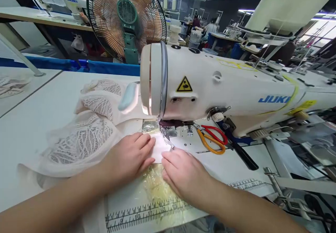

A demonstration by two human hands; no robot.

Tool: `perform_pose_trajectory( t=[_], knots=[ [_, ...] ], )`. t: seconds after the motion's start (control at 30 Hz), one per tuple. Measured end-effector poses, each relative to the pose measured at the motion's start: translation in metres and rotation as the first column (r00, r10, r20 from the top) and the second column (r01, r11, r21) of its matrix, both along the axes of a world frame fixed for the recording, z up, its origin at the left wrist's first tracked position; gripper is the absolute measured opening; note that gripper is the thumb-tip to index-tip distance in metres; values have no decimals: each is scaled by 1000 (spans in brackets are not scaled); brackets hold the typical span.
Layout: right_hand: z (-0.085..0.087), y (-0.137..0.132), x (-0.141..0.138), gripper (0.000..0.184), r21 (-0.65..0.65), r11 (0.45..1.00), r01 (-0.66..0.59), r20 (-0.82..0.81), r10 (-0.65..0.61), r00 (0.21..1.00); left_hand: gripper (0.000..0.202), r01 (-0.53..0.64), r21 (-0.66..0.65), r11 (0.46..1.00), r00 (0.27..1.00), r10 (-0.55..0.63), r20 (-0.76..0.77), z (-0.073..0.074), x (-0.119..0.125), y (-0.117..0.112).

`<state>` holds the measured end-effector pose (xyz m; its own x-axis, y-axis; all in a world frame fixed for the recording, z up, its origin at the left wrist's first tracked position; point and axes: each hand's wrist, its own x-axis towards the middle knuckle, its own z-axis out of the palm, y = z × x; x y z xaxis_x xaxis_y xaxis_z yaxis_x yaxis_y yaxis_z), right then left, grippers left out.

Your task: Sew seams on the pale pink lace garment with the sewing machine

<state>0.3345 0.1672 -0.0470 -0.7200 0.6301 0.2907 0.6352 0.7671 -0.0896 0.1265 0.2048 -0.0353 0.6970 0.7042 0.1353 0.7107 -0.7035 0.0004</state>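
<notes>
A small white piece of fabric (158, 149) lies under the needle area of a white sewing machine (204, 82). My left hand (131, 152) rests on its left edge, fingers stretched out and lying flat. At the right edge, my right hand (183, 173) has its thumb and fingers pinched together on the fabric, close to a thin metal part by the presser foot. Pale lace fabric (86, 138) spreads in folds to the left of the machine, partly behind my left forearm. The fingertips hide some of the white fabric's edges.
Scissors with red and orange handles (214, 140) lie right of the needle, beside a black-handled tool (244, 156). A printed ruler strip (147, 213) and yellowed tape (157, 184) cover the table front. A fan (127, 19) stands behind.
</notes>
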Motion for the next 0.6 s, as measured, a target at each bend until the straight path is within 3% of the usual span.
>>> perform_pose_trajectory(
  t=[0.2, 0.6],
  knots=[
    [6, -4, -1, 14, -127, 990, -53, 13, 55, 998, 34, -122, -66, 990, 988, 115, -103, 6, 17, 10],
    [10, -2, -1, 13, -194, 977, -86, 32, 94, 995, 33, -34, -117, 993, 998, 27, -63, 10, 14, 28]
  ],
)
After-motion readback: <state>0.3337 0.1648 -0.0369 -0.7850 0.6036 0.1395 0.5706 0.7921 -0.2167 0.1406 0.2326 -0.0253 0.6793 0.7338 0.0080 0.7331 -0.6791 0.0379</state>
